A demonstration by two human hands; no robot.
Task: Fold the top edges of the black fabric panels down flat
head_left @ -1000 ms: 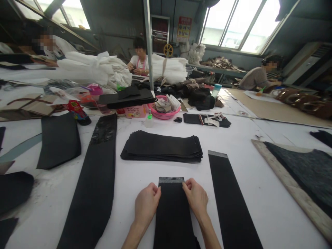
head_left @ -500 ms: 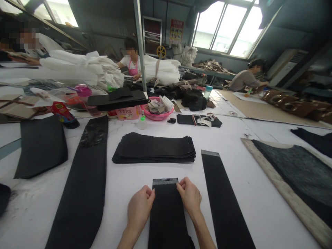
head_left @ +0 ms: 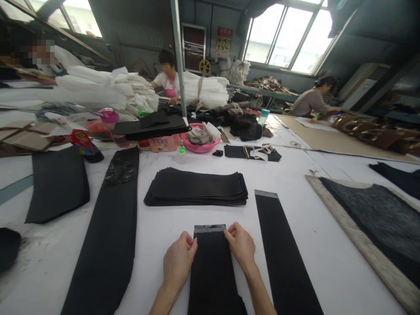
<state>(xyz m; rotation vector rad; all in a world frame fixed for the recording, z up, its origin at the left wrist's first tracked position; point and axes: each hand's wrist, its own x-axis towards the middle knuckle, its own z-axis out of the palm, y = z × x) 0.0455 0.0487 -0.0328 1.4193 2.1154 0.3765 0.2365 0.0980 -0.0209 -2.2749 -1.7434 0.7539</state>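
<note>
A black strip [head_left: 211, 271] with a shiny grey band across its far end lies in front of me on the white table [head_left: 160, 227]. Its left edge, near that end, is pinched by my left hand [head_left: 179, 262]. My right hand [head_left: 242, 246] grips the opposite edge, fingers closed at the corner by the band. Right of it lies a second black strip [head_left: 285, 253] with a similar grey end. Beyond my hands is a stack of black pieces [head_left: 197, 188].
Long black pieces [head_left: 108, 236] lie at left, a board with dark fabric [head_left: 387, 218] at right. Farther back are a pink basket [head_left: 201, 146], a small green-topped bottle [head_left: 180, 154] and white rolls [head_left: 98, 87]. Three people work around the far tables.
The view has shifted slightly, so things at the left appear a little farther right. Both hands keep their hold on the strip's edges.
</note>
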